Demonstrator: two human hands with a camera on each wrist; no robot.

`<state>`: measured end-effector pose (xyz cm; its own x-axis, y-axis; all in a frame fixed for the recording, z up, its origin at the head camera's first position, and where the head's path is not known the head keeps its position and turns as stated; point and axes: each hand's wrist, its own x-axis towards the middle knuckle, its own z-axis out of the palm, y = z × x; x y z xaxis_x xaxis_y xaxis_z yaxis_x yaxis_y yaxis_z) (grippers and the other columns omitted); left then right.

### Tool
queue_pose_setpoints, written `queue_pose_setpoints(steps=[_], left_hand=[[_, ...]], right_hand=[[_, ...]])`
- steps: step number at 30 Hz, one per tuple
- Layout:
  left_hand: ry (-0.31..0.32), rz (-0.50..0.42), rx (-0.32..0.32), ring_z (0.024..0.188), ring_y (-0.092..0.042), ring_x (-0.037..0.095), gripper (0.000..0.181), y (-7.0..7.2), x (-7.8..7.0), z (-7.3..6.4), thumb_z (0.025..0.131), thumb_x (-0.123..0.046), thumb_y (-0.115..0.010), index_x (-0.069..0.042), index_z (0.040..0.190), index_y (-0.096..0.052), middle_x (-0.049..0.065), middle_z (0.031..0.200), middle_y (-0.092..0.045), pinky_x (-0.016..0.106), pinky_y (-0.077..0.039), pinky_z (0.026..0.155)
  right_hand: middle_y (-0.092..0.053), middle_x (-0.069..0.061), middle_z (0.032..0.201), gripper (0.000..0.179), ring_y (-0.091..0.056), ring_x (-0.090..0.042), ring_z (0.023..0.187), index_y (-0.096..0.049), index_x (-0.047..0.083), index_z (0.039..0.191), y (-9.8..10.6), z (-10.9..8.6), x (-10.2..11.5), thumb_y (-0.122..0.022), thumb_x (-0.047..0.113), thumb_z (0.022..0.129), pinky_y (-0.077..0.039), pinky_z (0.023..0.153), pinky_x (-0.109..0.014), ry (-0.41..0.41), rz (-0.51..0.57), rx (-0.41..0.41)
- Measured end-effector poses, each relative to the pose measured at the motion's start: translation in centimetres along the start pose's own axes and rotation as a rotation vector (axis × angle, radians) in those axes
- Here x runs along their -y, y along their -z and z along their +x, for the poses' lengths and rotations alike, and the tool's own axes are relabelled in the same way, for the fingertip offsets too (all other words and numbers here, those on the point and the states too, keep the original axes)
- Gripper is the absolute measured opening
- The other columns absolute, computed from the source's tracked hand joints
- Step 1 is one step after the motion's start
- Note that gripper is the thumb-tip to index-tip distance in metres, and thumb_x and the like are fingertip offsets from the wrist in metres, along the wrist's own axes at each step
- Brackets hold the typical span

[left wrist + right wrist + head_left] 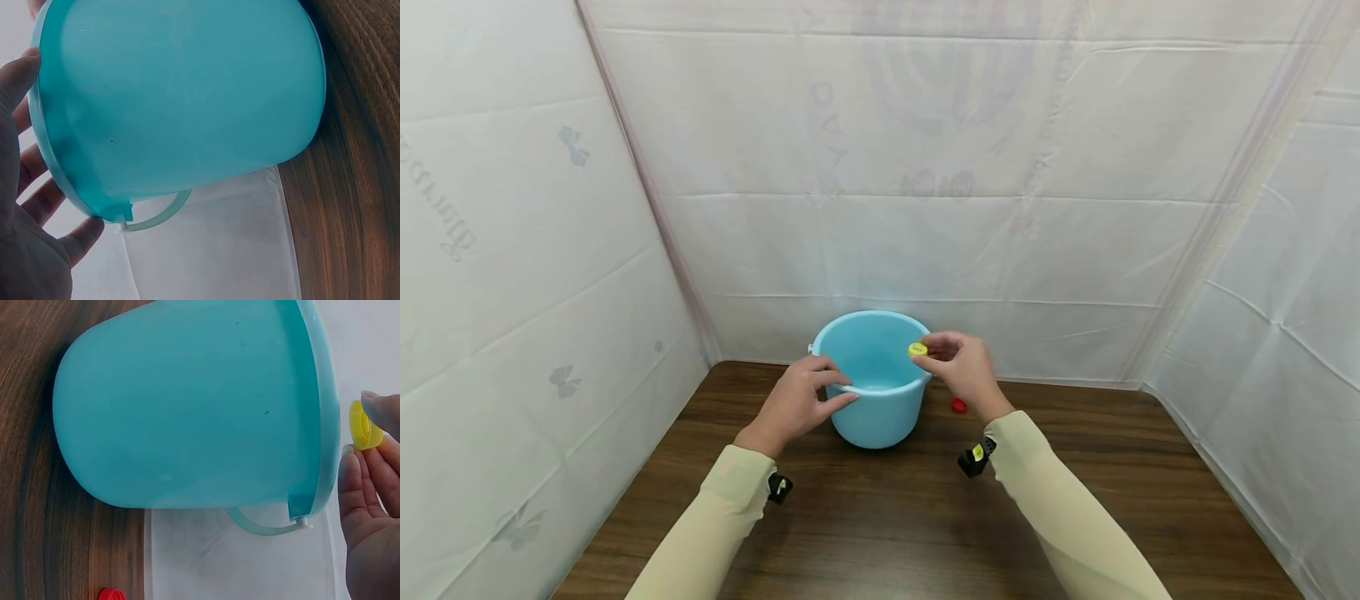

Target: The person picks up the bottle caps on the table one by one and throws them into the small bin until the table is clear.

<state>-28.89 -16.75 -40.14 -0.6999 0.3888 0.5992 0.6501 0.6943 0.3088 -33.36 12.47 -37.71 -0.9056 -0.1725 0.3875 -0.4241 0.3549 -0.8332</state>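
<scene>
A light blue bucket (880, 417) stands upright on the wooden table, its mouth facing up. My left hand (793, 404) holds the near left rim, thumb on the outside and fingers over the edge; the left wrist view shows the fingers (44, 200) spread along that rim. Between thumb and fingertips, my right hand (962, 367) pinches a yellow bottle cap (917, 350) above the bucket's right rim. In the right wrist view the hollow underside of the yellow cap (364, 426) shows. A red bottle cap (959, 405) lies on the table right of the bucket, below the right hand.
Dark wooden table (865, 533) surrounds the bucket. White sheeting (880, 167) hangs close behind it and along both sides. The bucket's handle (265, 528) hangs down at the far side. Each wrist carries a small black camera (973, 460).
</scene>
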Motion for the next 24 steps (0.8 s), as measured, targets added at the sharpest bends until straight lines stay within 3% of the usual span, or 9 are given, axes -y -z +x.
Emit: queue_pose_setpoints(steps=[7, 24], left_hand=[[-0.001, 0.014, -0.005, 0.089, -0.058, 0.011, 0.02, -0.03, 0.08, -0.02, 0.084, -0.034, -0.086, -0.019, 0.096, -0.082, -0.003, 0.094, -0.069, 0.034, -0.057, 0.078], [-0.006, 0.008, -0.005, 0.091, -0.059, 0.014, 0.021, -0.06, 0.07, 0.01, 0.084, -0.036, -0.085, -0.018, 0.095, -0.082, -0.001, 0.095, -0.07, 0.037, -0.057, 0.08]], right_hand=[[-0.078, -0.008, 0.106, 0.032, -0.074, -0.018, 0.092, -0.077, 0.01, 0.11, -0.4, 0.35, 0.22, -0.087, 0.025, 0.084, -0.062, 0.08, -0.029, 0.008, 0.015, 0.009], [-0.077, -0.009, 0.108, 0.032, -0.075, -0.022, 0.096, -0.077, 0.01, 0.112, -0.78, 0.62, 0.33, -0.087, 0.023, 0.084, -0.063, 0.083, -0.036, -0.032, 0.001, 0.026]])
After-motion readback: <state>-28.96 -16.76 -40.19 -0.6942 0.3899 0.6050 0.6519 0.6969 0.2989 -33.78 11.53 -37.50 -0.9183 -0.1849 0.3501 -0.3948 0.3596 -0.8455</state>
